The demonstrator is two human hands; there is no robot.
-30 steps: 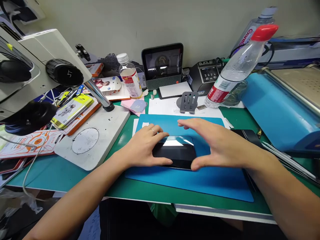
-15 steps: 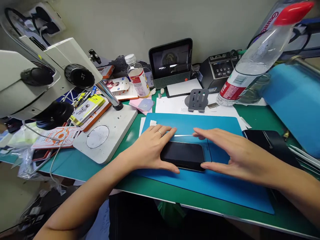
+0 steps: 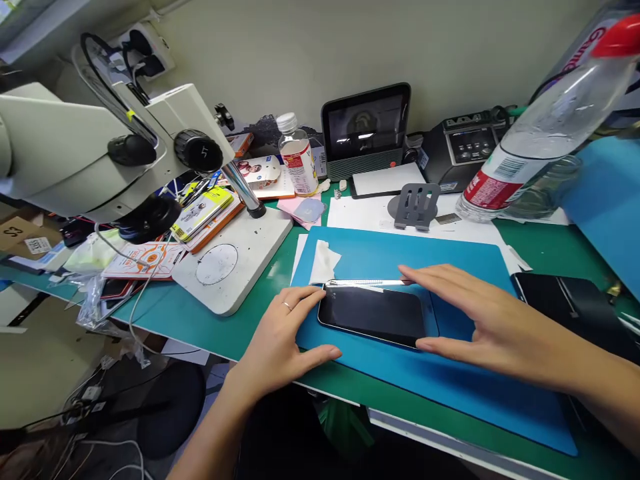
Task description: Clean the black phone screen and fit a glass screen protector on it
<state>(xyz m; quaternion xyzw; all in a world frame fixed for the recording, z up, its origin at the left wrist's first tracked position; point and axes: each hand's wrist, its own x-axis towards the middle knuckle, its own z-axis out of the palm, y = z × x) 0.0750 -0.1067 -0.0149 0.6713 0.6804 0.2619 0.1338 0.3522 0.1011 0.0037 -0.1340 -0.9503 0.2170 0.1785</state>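
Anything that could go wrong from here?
1. Hands: the left hand and right hand are at opposite ends of the phone, so a slip might nudge it or smudge its dark screen.
2. Lint: the white tissue lies just beyond the phone on the mat and might shed onto it.
3. Bottle: tall, behind the mat; a knock could tip it.

The green counter [image 3: 273, 273] carries 1 blue mat [image 3: 367, 257], a white microscope base [image 3: 253, 257], white paper [image 3: 357, 210] and perhaps 1 black case [image 3: 595, 303].
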